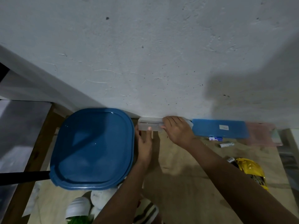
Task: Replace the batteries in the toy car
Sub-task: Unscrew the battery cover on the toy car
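Forearms (129, 191) end in left hand (144, 143) and right hand (178, 130) gripping clear box (154, 126) between blue lid (92, 147) and case (220, 128).

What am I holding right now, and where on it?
Both hands hold the clear plastic box: left hand at its left front corner, right hand over its right end.

A wooden table (186, 167) is seen, on which a blue-lidded tub (92, 147) is stood. Just right of the tub a clear box (149, 125) is set, and farther right a flat blue case (220, 128). Well right of the tub a blue battery (216, 139), a silver battery (226, 145) and a yellow object (249, 168) are laid.
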A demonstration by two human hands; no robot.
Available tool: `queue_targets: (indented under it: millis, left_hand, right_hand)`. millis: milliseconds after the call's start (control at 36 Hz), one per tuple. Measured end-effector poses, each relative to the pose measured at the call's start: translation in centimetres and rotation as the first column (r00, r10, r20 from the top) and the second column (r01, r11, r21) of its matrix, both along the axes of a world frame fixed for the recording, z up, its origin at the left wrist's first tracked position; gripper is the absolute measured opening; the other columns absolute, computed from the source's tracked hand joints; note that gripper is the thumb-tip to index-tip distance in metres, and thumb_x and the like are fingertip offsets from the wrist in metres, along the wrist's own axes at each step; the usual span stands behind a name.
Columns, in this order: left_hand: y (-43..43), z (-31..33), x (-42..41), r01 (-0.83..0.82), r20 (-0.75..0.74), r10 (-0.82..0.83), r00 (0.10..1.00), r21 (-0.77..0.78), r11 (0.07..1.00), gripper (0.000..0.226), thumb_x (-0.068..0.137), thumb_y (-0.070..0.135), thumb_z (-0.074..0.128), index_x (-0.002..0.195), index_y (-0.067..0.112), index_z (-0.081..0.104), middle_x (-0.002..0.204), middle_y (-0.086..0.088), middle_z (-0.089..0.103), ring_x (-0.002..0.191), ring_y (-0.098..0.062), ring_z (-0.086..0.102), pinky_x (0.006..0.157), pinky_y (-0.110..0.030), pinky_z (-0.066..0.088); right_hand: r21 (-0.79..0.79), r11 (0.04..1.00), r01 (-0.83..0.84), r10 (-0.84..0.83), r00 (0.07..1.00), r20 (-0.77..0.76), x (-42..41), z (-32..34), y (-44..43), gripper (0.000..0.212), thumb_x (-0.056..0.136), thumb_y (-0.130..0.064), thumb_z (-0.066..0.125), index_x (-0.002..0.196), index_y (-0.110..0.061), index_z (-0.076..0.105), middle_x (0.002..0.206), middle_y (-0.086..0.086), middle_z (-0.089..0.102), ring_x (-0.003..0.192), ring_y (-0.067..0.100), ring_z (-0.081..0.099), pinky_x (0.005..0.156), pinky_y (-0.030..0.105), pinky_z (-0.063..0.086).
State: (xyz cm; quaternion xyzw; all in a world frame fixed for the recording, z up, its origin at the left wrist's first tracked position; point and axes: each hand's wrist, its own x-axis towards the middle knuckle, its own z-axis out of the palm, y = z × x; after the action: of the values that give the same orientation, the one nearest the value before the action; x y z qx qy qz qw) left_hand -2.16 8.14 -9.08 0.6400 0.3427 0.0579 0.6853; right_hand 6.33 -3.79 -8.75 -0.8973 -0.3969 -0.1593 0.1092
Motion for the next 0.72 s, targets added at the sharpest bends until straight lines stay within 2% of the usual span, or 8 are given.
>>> queue_targets:
  millis: [83, 250, 333, 389, 444, 528, 611, 722]
  left_hand:
    - [0.0, -0.1, -0.2, 0.01, -0.004, -0.01, 1.0, -0.002, 1.0, 0.061, 0.095, 0.034, 0.049, 0.147, 0.026, 0.018, 0.147, -0.004, 0.035, 0.134, -0.02, 0.036, 0.113, -0.046, 0.03]
    - [-0.2, 0.6, -0.7, 0.022, 0.04, -0.022, 0.999, -0.001, 1.0, 0.056, 0.096, 0.029, 0.049, 0.146, 0.028, 0.023, 0.146, -0.001, 0.037, 0.133, -0.016, 0.037, 0.113, -0.04, 0.03]
    - [-0.4, 1.0, -0.7, 0.0, 0.03, 0.001, 1.0, -0.012, 1.0, 0.051, 0.099, 0.03, 0.042, 0.146, 0.023, 0.023, 0.147, -0.004, 0.036, 0.134, -0.018, 0.035, 0.115, -0.041, 0.027]
    - [-0.6, 1.3, -0.7, -0.013, -0.005, 0.013, 1.0, -0.014, 1.0, 0.053, 0.099, 0.037, 0.039, 0.147, 0.023, 0.022, 0.151, -0.004, 0.03, 0.137, -0.018, 0.03, 0.115, -0.037, 0.022]
    - [-0.8, 1.5, -0.8, -0.011, -0.038, 0.011, 0.999, -0.018, 1.0, 0.057, 0.097, 0.044, 0.039, 0.148, 0.025, 0.02, 0.153, -0.001, 0.026, 0.139, -0.018, 0.025, 0.113, -0.035, 0.02]
    - [-0.6, 1.2, -1.3, -0.003, -0.025, 0.003, 1.0, 0.002, 1.0, 0.052, 0.098, 0.035, 0.043, 0.146, 0.026, 0.024, 0.15, -0.003, 0.032, 0.138, -0.02, 0.031, 0.116, -0.04, 0.023]
    - [-0.2, 0.4, -1.8, 0.026, -0.029, -0.024, 0.999, 0.091, 0.995, 0.05, 0.097, 0.021, 0.047, 0.143, 0.028, 0.027, 0.148, 0.0, 0.034, 0.136, -0.018, 0.032, 0.116, -0.044, 0.022]
    - [-0.1, 0.0, -2.1, 0.083, -0.056, -0.075, 0.996, 0.157, 0.984, 0.05, 0.098, 0.034, 0.043, 0.144, 0.035, 0.025, 0.151, 0.004, 0.032, 0.139, -0.016, 0.028, 0.117, -0.049, 0.021]
  right_hand:
    - [0.023, 1.0, 0.005, -0.005, 1.0, -0.007, 0.2, 0.3, 0.1, 0.056, 0.101, -0.033, 0.019, 0.09, -0.005, 0.066, 0.081, 0.011, 0.07, 0.071, 0.024, 0.066, 0.069, 0.03, 0.055]
    - [0.066, 0.998, -0.008, 0.009, 1.0, -0.022, 0.9, 1.5, -0.1, 0.037, 0.089, -0.032, 0.043, 0.087, -0.007, 0.07, 0.077, 0.008, 0.072, 0.067, 0.022, 0.068, 0.063, 0.029, 0.055]
    - [0.036, 0.999, 0.006, -0.009, 0.998, 0.069, 0.8, 1.6, -0.7, 0.032, 0.088, -0.036, 0.047, 0.089, -0.014, 0.07, 0.083, 0.002, 0.071, 0.076, 0.02, 0.065, 0.071, 0.03, 0.042]
    - [0.03, 0.998, 0.056, -0.059, 0.992, 0.111, 0.8, 2.2, -0.7, 0.028, 0.088, -0.037, 0.049, 0.09, -0.016, 0.069, 0.084, 0.001, 0.067, 0.08, 0.019, 0.058, 0.069, 0.029, 0.031]
    - [0.076, 0.991, 0.107, -0.114, 0.989, 0.09, 0.9, 2.9, -0.6, 0.026, 0.088, -0.032, 0.048, 0.088, -0.015, 0.068, 0.081, 0.003, 0.063, 0.077, 0.019, 0.054, 0.066, 0.027, 0.028]
    - [0.171, 0.973, 0.155, -0.152, 0.988, -0.034, 0.7, 3.6, -0.3, 0.022, 0.089, -0.024, 0.047, 0.083, -0.011, 0.065, 0.076, 0.004, 0.062, 0.065, 0.019, 0.059, 0.062, 0.023, 0.037]
    - [0.196, 0.963, 0.187, -0.159, 0.976, -0.15, 0.4, 3.8, -0.5, 0.021, 0.089, -0.022, 0.046, 0.079, -0.01, 0.058, 0.07, 0.005, 0.06, 0.06, 0.019, 0.058, 0.054, 0.023, 0.045]
    - [0.228, 0.964, 0.137, -0.091, 0.976, -0.2, -0.6, 3.8, -1.3, 0.01, 0.086, -0.011, 0.054, 0.082, -0.007, 0.062, 0.075, 0.008, 0.062, 0.067, 0.021, 0.059, 0.059, 0.029, 0.051]
